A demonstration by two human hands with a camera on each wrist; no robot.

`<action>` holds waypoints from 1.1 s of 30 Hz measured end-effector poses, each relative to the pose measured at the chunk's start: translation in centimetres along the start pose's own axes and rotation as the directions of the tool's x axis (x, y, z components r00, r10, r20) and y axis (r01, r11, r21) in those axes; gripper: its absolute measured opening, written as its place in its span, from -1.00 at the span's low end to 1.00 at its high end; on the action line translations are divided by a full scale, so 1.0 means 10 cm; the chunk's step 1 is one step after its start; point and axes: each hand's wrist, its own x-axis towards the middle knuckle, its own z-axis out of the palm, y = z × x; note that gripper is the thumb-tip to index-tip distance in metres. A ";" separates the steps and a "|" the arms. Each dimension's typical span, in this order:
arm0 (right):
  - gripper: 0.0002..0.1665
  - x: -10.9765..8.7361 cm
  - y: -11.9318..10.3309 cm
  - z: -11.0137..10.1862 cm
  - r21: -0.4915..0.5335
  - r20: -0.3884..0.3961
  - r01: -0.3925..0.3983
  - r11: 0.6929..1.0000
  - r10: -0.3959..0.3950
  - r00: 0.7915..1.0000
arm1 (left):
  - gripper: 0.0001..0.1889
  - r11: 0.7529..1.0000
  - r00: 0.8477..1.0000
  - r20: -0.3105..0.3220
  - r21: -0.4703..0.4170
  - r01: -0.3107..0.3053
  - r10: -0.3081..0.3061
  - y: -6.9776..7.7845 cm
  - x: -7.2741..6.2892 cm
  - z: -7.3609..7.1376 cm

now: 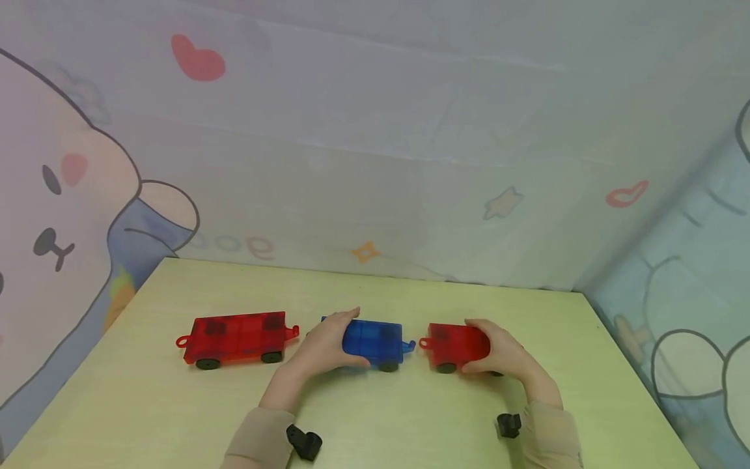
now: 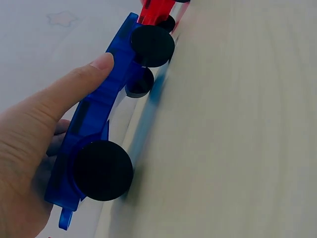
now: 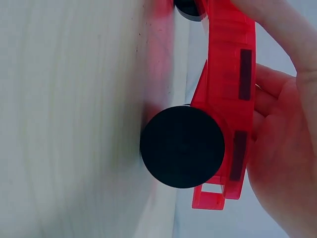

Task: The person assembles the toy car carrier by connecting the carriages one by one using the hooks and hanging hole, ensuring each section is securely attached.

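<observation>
A blue translucent toy car base [image 1: 375, 340] with black wheels is gripped by my left hand [image 1: 324, 344], thumb on the near side. In the left wrist view the same blue car base [image 2: 101, 106] shows its wheels close to the table. My right hand [image 1: 502, 350] holds a shorter-looking red toy car base [image 1: 452, 344] by its right part; the right wrist view shows this red car base [image 3: 230, 89] between thumb and fingers. The blue hook points at the red ring, with a small gap between them in the head view.
Another red toy car base [image 1: 237, 337] stands on the table at left, its hook toward my left hand. The pale wooden table [image 1: 410, 417] ends against a printed cloth backdrop [image 1: 375, 143]. A black wrist camera [image 1: 305, 443] sits at my left sleeve, another [image 1: 508, 425] at my right.
</observation>
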 end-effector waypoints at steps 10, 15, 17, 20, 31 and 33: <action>0.00 -0.01 0.02 0.01 -0.034 -0.043 0.022 0.999 -0.023 0.999 | 0.03 1.000 0.999 -0.034 -0.016 0.013 -0.013 -0.02 0.00 0.03; -0.01 -0.04 0.01 0.03 -0.031 -0.055 0.025 0.999 -0.027 0.998 | 0.02 1.000 0.999 -0.045 -0.020 0.016 -0.017 -0.01 0.00 0.04; -0.01 -0.06 0.00 0.03 -0.019 -0.054 0.018 1.000 -0.019 0.998 | 0.02 1.000 0.999 -0.048 -0.023 0.018 -0.020 0.00 -0.01 0.04; 0.00 -0.07 0.00 0.03 -0.021 -0.049 0.014 1.000 -0.015 0.999 | 0.02 0.999 0.998 -0.050 -0.028 0.025 -0.026 0.00 -0.02 0.04; 0.01 -0.10 -0.02 0.05 -0.009 -0.044 -0.014 1.000 0.014 0.999 | 0.02 0.999 0.998 -0.050 -0.033 0.035 -0.037 0.00 -0.04 0.02; 0.01 -0.10 -0.03 0.06 -0.006 -0.046 -0.015 1.000 0.014 0.999 | 0.02 0.999 0.998 -0.048 -0.034 0.033 -0.034 0.00 -0.03 0.02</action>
